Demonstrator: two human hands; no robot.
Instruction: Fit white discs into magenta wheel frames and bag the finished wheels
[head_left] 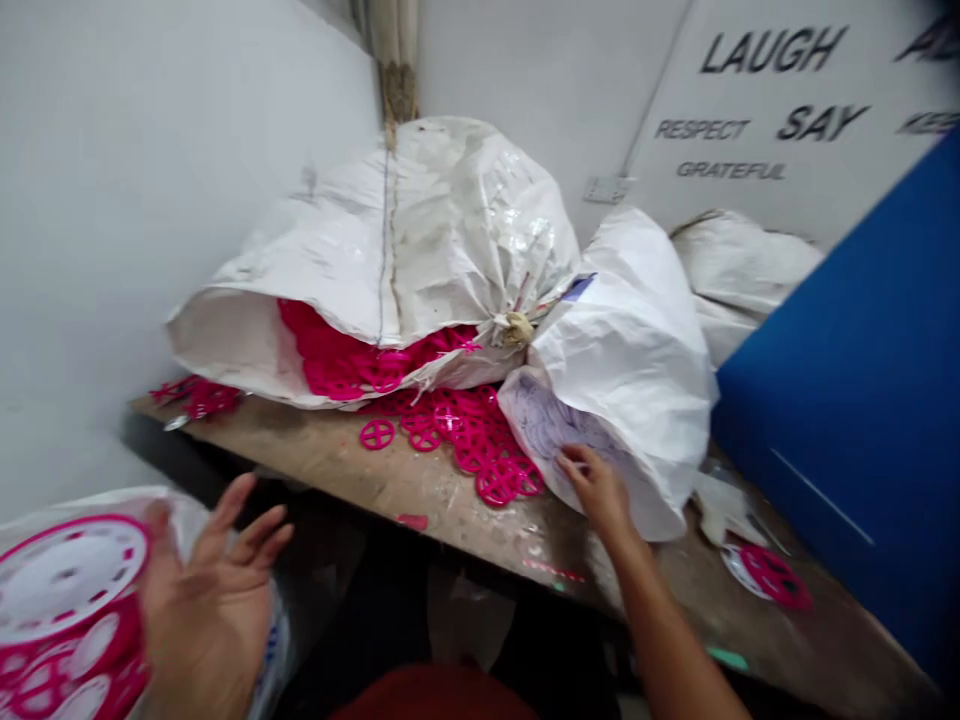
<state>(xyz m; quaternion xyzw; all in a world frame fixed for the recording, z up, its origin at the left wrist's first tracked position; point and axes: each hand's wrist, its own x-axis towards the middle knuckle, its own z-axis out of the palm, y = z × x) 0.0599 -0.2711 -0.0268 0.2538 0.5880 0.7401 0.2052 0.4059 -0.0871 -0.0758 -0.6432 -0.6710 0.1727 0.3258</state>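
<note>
Your right hand (600, 490) curls fingers at tipped white sack (637, 370) mouth, pinch unclear; left hand (210, 600) fingers spread beside bagged discs (67, 590).

Your worn wooden surface (337, 460) carries a big white sack (420, 230) lying on its side, mouth open (pink shows inside). Loose pink wheel-shaped pieces (480, 440) spread before it, reaching a smaller white sack (630, 350) on their right. More pink pieces (199, 395) sit at the far left end, and one pink disc (776, 578) lies near the right end.
</note>
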